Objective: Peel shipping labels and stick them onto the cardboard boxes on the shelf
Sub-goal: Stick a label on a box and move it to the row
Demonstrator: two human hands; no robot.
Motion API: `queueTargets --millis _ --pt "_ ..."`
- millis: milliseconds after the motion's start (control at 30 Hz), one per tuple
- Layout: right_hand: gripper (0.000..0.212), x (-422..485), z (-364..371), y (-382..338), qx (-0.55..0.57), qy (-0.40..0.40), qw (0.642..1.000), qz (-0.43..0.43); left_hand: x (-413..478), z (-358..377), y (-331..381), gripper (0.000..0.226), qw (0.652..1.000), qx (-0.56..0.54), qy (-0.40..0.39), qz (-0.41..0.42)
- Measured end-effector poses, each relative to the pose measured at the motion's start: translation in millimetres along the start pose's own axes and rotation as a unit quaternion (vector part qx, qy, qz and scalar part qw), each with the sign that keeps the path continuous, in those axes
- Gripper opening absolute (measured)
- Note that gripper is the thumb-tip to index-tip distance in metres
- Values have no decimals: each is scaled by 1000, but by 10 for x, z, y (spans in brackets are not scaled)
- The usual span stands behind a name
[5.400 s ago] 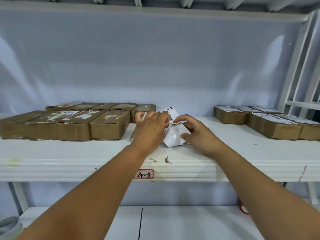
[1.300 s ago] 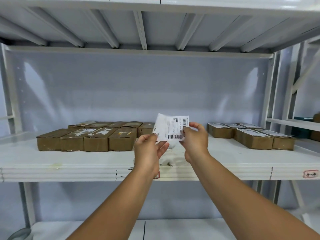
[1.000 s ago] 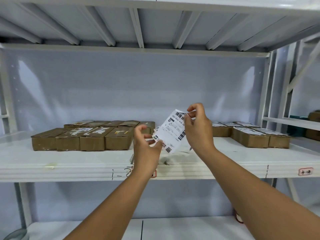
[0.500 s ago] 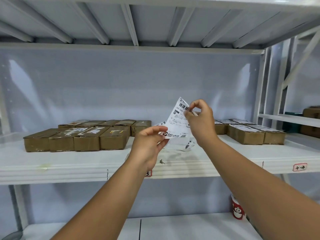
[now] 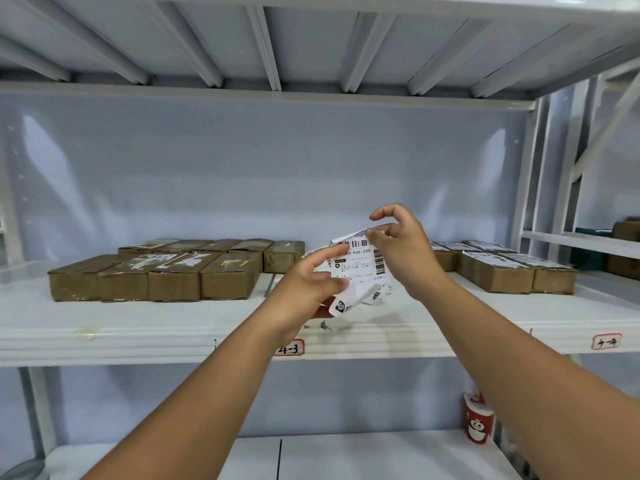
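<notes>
The shipping label (image 5: 356,268) is in the air before the shelf (image 5: 138,327). The left hand (image 5: 304,292) holds its lower part and the right hand (image 5: 405,251) pinches its top edge. It looks thin, light and floppy (the back probably sticky), so edges are best. Its long axis is nearly upright, print facing the camera.

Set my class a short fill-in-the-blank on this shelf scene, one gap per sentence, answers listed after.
1. The left hand and right hand hold a shipping label printed with a black ____.
2. The labelled boxes stand to the ____ of the hands.
3. The red cup stands on the ____ shelf.
4. The tag under the left hand reads ____.
Answers: barcode; right; lower; 4-3.
</notes>
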State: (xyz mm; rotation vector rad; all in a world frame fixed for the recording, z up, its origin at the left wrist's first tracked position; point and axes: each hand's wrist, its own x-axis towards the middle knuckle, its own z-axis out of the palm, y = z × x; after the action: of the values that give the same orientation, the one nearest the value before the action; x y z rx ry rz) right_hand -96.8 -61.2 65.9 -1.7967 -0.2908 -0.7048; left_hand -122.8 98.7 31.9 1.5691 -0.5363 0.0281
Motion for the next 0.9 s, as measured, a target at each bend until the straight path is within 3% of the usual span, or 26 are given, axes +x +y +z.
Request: queueTargets --millis 133,233,367,467,600,733,900 --pt "18 -4 23 21 56 61 996 37 23 7 -32 47 997 -76 11 -15" --pt "25 -35 13 47 53 51 996 52 4 39 -39 56 995 -98 -15 -9" --pt "29 -89 9 33 93 -13 995 34 9 28 -42 73 998 -42 -56 -2" --pt "27 -86 38 44 71 -4 997 14 26 2 -58 85 996 8 -87 10" --pt "23 -80 53 70 48 11 999 13 20 37 -35 84 998 12 -57 16" --pt "21 -122 33 78 78 -71 993 53 74 -15 -38 80 999 -14 -26 12" --pt "23 -140 -40 88 160 -201 956 139 134 -129 -41 79 999 -48 -18 5"
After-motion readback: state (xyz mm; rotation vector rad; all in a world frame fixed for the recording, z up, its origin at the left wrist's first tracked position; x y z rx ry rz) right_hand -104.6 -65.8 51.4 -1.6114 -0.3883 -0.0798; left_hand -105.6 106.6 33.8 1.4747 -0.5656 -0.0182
